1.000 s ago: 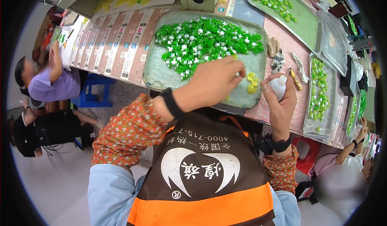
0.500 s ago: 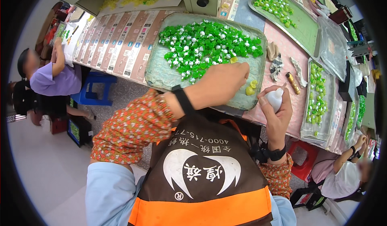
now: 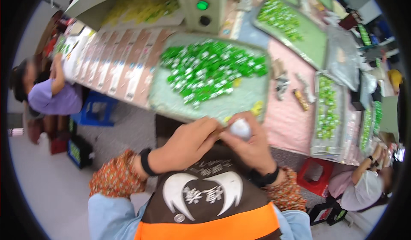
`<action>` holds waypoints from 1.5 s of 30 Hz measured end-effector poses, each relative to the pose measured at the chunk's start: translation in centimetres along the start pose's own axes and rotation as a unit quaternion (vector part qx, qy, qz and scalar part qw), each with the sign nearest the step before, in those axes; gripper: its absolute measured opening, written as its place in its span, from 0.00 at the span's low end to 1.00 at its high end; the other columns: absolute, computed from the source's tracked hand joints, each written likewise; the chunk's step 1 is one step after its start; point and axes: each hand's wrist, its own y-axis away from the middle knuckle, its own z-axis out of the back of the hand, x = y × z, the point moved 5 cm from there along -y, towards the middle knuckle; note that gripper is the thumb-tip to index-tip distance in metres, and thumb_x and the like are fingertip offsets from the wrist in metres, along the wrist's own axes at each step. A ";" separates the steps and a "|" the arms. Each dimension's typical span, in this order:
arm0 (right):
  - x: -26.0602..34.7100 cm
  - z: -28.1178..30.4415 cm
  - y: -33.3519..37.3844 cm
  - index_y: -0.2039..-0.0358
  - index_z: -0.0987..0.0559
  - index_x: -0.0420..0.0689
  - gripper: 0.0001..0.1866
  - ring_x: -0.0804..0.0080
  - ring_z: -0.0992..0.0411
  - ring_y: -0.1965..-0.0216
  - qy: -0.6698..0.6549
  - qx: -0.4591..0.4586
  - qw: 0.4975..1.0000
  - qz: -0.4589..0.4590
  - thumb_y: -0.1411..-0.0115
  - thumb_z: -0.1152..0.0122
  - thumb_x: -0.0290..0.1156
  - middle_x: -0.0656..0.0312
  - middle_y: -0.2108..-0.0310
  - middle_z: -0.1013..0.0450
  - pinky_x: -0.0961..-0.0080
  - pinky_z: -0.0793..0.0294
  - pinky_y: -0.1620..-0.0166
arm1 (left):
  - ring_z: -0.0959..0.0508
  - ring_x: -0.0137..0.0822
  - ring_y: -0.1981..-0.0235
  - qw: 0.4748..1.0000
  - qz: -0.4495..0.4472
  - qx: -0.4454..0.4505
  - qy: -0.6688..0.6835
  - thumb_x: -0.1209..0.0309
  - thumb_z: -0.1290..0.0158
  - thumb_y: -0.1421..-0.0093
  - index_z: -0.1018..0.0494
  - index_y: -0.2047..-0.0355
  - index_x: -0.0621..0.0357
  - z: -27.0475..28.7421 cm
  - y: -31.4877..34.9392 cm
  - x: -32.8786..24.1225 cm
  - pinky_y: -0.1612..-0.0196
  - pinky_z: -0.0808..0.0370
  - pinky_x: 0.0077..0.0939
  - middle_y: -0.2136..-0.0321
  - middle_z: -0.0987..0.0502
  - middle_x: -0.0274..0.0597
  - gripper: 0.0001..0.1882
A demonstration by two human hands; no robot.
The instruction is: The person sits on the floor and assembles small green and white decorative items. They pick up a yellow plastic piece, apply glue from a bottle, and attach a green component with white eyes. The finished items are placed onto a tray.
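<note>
My hands meet in front of the near edge of a pale green tray [image 3: 165, 100]. My right hand [image 3: 252, 148] is closed round a small white squeeze bottle [image 3: 240, 128]. Against its fingertips, my left hand [image 3: 184, 143] has its fingers pinched together; whatever they hold is too small and blurred to name. In the tray lies a heap of small green pieces with white round parts [image 3: 209, 70]. One yellow piece [image 3: 236, 82] sits at the heap's edge, and a few yellow pieces [image 3: 257, 108] lie in the tray's near right corner.
Right of the tray are a gold-coloured cylinder [image 3: 300, 100], crumpled scraps [image 3: 281, 83] and a tray of yellow-green pieces [image 3: 327, 148]. A machine housing [image 3: 203, 8] with lights stands behind. Co-workers sit at left [image 3: 55, 96] and right [image 3: 359, 188]. Stools [image 3: 95, 107] stand below the table.
My left hand has left the tray and come back toward my body. My right hand has moved left with the bottle, so both hands now meet. The whole view has shifted and blurred.
</note>
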 end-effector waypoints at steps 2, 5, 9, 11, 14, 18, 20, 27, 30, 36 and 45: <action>-0.1 0.1 -0.4 0.55 0.26 0.44 0.18 0.84 0.31 0.64 0.021 0.015 1.000 0.002 0.40 0.27 0.28 0.69 0.67 0.28 0.81 0.27 0.62 | 0.19 0.55 0.63 0.998 0.045 -0.012 0.030 0.74 0.45 0.35 0.31 0.53 0.59 -0.3 0.4 -0.4 0.60 0.22 0.40 0.63 0.21 0.53 0.11; -0.3 -0.3 -0.6 0.55 0.25 0.46 0.17 0.84 0.29 0.61 0.015 0.055 0.998 -0.037 0.41 0.26 0.28 0.68 0.62 0.26 0.82 0.27 0.58 | 0.17 0.51 0.64 0.994 0.094 0.000 0.047 0.75 0.44 0.35 0.31 0.52 0.58 -0.4 0.8 0.3 0.62 0.21 0.39 0.62 0.20 0.52 0.13; -0.3 -0.7 -0.9 0.54 0.26 0.44 0.20 0.78 0.27 0.62 0.073 0.085 0.994 -0.013 0.41 0.26 0.31 0.62 0.63 0.24 0.76 0.25 0.58 | 0.16 0.47 0.65 0.998 0.058 -0.017 0.035 0.76 0.44 0.36 0.32 0.51 0.59 -0.5 1.2 0.3 0.62 0.21 0.35 0.63 0.19 0.50 0.14; -1.0 -0.5 -1.1 0.53 0.27 0.43 0.21 0.75 0.27 0.63 0.069 0.092 0.993 -0.033 0.42 0.26 0.32 0.59 0.64 0.23 0.74 0.25 0.58 | 0.16 0.44 0.65 0.991 0.102 -0.006 0.087 0.76 0.44 0.36 0.32 0.51 0.60 -0.7 1.5 1.0 0.61 0.21 0.33 0.62 0.19 0.49 0.14; -2.4 -0.9 -1.1 0.56 0.26 0.42 0.20 0.76 0.29 0.64 0.008 0.081 0.995 -0.057 0.43 0.26 0.34 0.61 0.66 0.26 0.74 0.25 0.60 | 0.18 0.33 0.68 0.989 0.087 0.001 0.120 0.76 0.45 0.34 0.33 0.51 0.61 -1.0 1.4 1.8 0.65 0.21 0.27 0.64 0.21 0.44 0.13; -1.1 -1.1 -1.1 0.60 0.25 0.43 0.14 0.84 0.31 0.65 0.018 0.055 0.996 -0.062 0.42 0.28 0.29 0.68 0.67 0.28 0.80 0.28 0.62 | 0.18 0.35 0.70 0.977 0.108 -0.015 0.182 0.74 0.44 0.34 0.33 0.52 0.60 -0.7 1.7 1.9 0.66 0.22 0.28 0.67 0.21 0.45 0.13; -1.1 -1.1 -1.4 0.59 0.25 0.44 0.14 0.85 0.31 0.65 -0.007 0.039 0.997 -0.060 0.41 0.28 0.28 0.69 0.66 0.27 0.82 0.28 0.62 | 0.19 0.31 0.74 0.966 0.113 -0.027 0.229 0.73 0.44 0.33 0.33 0.52 0.60 -1.1 1.5 3.1 0.70 0.23 0.26 0.69 0.21 0.42 0.12; -0.8 -0.1 -1.9 0.58 0.25 0.43 0.15 0.85 0.29 0.66 -0.076 0.027 0.991 -0.104 0.41 0.27 0.27 0.69 0.65 0.26 0.84 0.28 0.63 | 0.19 0.24 0.71 0.990 -0.009 -0.071 0.124 0.74 0.41 0.34 0.27 0.56 0.60 -0.2 0.1 2.7 0.68 0.22 0.19 0.69 0.19 0.36 0.09; -0.8 0.2 -1.9 0.58 0.25 0.43 0.16 0.86 0.28 0.66 -0.079 0.037 0.986 -0.145 0.41 0.26 0.28 0.69 0.66 0.25 0.84 0.28 0.63 | 0.18 0.24 0.69 0.993 0.003 -0.048 0.109 0.74 0.40 0.35 0.26 0.55 0.59 -0.1 -0.2 2.4 0.67 0.22 0.20 0.67 0.18 0.38 0.10; -0.9 0.4 -1.8 0.57 0.26 0.43 0.15 0.86 0.28 0.67 -0.027 0.024 0.994 -0.102 0.41 0.29 0.26 0.69 0.67 0.25 0.84 0.28 0.63 | 0.21 0.24 0.70 0.994 0.039 -0.012 0.106 0.73 0.39 0.36 0.27 0.52 0.59 -0.2 -0.4 1.9 0.68 0.23 0.20 0.69 0.21 0.36 0.14; 0.3 0.0 -1.2 0.57 0.28 0.43 0.14 0.85 0.27 0.67 -0.025 -0.064 0.997 -0.023 0.39 0.32 0.21 0.67 0.68 0.24 0.84 0.27 0.63 | 0.24 0.23 0.61 0.933 0.098 -0.013 0.346 0.76 0.39 0.36 0.35 0.45 0.58 -2.5 -0.3 3.3 0.64 0.19 0.17 0.57 0.29 0.35 0.22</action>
